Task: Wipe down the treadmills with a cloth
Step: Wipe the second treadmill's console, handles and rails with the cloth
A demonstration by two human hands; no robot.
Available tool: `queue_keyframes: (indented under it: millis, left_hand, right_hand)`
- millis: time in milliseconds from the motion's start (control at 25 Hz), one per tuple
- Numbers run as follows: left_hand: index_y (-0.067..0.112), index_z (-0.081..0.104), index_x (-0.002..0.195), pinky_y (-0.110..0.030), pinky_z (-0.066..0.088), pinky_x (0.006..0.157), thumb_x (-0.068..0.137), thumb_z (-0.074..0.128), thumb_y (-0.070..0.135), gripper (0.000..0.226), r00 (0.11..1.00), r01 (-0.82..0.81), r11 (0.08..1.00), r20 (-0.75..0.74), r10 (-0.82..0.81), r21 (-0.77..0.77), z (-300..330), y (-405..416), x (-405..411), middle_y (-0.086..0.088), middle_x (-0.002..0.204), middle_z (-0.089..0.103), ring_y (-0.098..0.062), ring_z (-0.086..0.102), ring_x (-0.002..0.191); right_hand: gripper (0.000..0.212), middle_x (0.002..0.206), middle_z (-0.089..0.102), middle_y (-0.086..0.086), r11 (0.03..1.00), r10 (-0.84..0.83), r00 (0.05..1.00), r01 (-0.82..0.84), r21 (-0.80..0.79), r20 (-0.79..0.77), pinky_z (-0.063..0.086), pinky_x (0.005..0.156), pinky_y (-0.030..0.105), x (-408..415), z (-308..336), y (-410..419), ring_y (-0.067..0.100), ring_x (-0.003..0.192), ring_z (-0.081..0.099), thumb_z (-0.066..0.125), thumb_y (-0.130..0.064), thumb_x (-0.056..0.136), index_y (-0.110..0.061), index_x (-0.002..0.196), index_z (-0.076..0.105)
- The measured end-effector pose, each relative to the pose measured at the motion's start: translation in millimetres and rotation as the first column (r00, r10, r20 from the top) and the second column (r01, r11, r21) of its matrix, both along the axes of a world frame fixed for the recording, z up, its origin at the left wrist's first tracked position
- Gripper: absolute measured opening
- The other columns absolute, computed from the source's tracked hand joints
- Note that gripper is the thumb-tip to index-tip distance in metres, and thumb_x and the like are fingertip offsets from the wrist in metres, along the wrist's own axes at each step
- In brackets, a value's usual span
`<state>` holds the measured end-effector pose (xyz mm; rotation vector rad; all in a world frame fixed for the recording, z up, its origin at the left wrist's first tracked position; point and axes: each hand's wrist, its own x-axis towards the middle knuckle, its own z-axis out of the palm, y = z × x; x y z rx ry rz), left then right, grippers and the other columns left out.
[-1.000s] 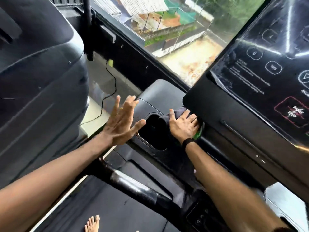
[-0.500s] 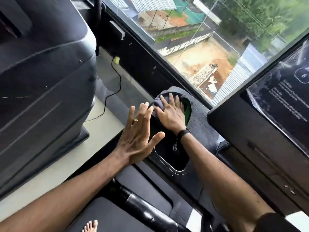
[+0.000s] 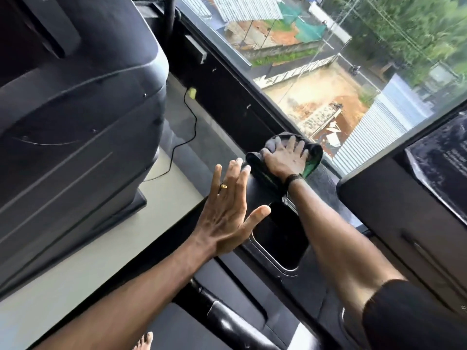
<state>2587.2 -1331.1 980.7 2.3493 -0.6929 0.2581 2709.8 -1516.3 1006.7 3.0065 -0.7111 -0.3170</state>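
Note:
A dark grey cloth (image 3: 314, 150) with a green underside lies on the far end of the treadmill's black console tray (image 3: 326, 183), just beyond the cup-holder recess (image 3: 280, 238). My right hand (image 3: 288, 160) presses flat on the cloth with fingers spread. My left hand (image 3: 227, 213) hovers beside the tray's left edge, fingers straight and together, holding nothing; a ring is on one finger. The console screen (image 3: 442, 168) sits at the right.
A neighbouring treadmill's dark console housing (image 3: 75, 109) fills the left. A black cable (image 3: 187, 132) runs down to the pale floor (image 3: 75, 274) between the machines. A window (image 3: 316, 72) lies straight ahead. The black handrail (image 3: 227, 322) runs below my arms.
My right hand slid the cloth from beside the cup holder, under the screen, up to the tray's far end. My left hand followed alongside, staying flat.

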Motion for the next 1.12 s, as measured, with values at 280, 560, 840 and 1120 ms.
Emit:
queue_keyframes:
  millis: [280,560,840,1120]
  left_hand:
    - [-0.008,0.021,0.15,-0.06,0.007,0.12,0.098,0.012,0.066,0.091,0.999,-0.022,1.0,0.044,0.021,0.023,-3,1,1,-0.028,0.16,0.013,-0.032,0.008,0.152]
    - [-0.004,0.033,0.147,-0.064,0.006,0.118,0.095,0.012,0.069,0.092,0.99,-0.121,0.992,0.082,0.117,0.043,3,0,3,-0.03,0.156,0.024,-0.038,0.02,0.149]
    - [-0.001,0.041,0.141,-0.061,0.005,0.119,0.098,0.009,0.062,0.084,0.951,-0.3,0.94,0.023,0.308,-0.163,6,10,4,-0.018,0.15,0.039,-0.026,0.038,0.142]
    - [0.007,0.039,0.137,-0.047,-0.004,0.123,0.1,0.012,0.056,0.067,0.925,-0.378,0.824,-0.126,0.36,-0.421,30,38,-16,0.0,0.145,0.044,-0.007,0.041,0.137]
  right_hand:
    - [0.065,0.16,0.031,-0.01,0.869,0.462,0.871,-0.482,0.111,0.165,0.013,0.122,0.044,-110,-2,36,0.016,0.152,0.014,0.024,-0.066,0.086,-0.045,0.144,0.043]
    - [0.072,0.126,0.066,0.004,0.927,0.277,0.917,-0.334,-0.171,-0.287,0.032,0.101,0.044,59,-7,2,0.03,0.123,0.052,0.019,-0.068,0.076,-0.032,0.111,0.07]
    - [0.036,0.128,0.065,0.009,0.766,0.628,0.727,-0.64,0.058,-0.276,0.038,0.098,0.034,-28,-9,101,0.025,0.12,0.058,0.037,-0.03,0.104,-0.012,0.122,0.061]
    - [0.04,0.128,0.064,-0.011,0.651,0.701,0.665,-0.744,0.149,0.257,0.03,0.11,0.039,-129,4,92,0.014,0.128,0.047,0.043,-0.051,0.092,-0.034,0.122,0.065]
